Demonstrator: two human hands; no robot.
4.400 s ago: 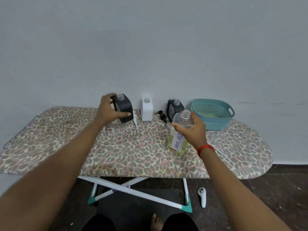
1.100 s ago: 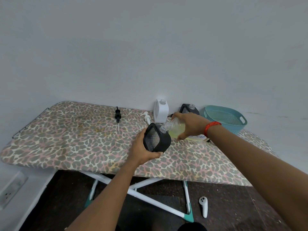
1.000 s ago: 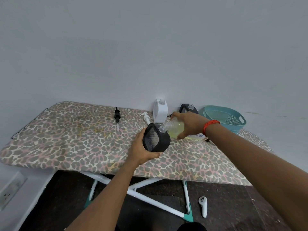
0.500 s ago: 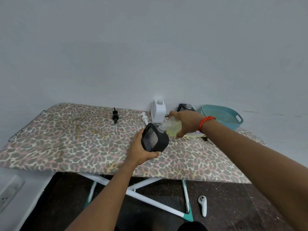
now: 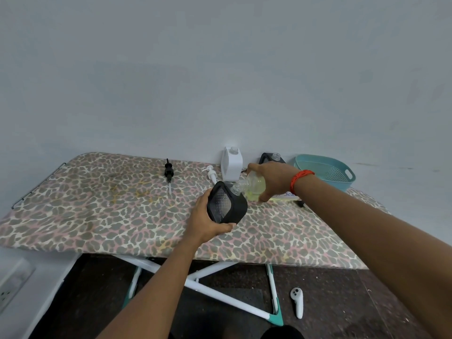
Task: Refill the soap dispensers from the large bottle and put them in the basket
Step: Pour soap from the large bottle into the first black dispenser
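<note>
Black soap dispenser [image 5: 226, 205]: tipped, held just over the ironing board [image 5: 97, 211], open top at the bottle's mouth.
Left hand [image 5: 205, 222]: fingers and thumb wrapped round the black soap dispenser.
Large bottle [image 5: 253, 188]: clear, yellow soap inside, tipped almost flat.
Right hand [image 5: 271, 179]: fingers curled round the large bottle; red band [image 5: 299, 178] on the wrist.
White dispenser [image 5: 231, 167]: stands open by the wall.
Second black dispenser [image 5: 271, 158]: behind the right hand, partly hidden.
Pumps: black pump [image 5: 168, 171] and white pump [image 5: 211, 174] lie on the board, apart.
Basket [image 5: 315, 173]: teal, at the board's right end.
Floor: white controller [image 5: 297, 302].
</note>
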